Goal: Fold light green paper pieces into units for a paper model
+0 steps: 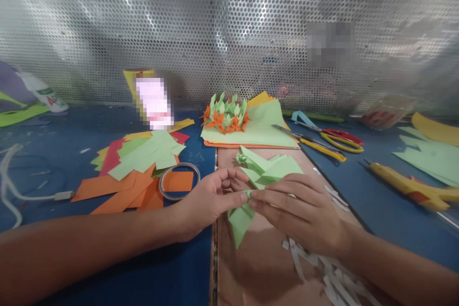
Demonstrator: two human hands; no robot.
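My left hand (210, 196) pinches a small light green folded paper (248, 195) between thumb and forefinger. The fingertips of my right hand (304, 208) press against the same paper from the other side, and its exact shape is mostly hidden. Just below the fingers a green paper point (239, 224) shows; I cannot tell whether it belongs to the held paper. Behind my hands, several folded green paper pieces (274, 165) lie on a brown cardboard sheet (251, 277).
Green and orange paper flowers (225, 117) form a ring on stacked paper sheets (261, 134). To the left lie loose paper pieces (143, 158) and a tape roll (161, 184). Right are scissors (340, 141), a yellow-handled cutter (319, 148), a glue gun (405, 184) and white paper strips (337, 272).
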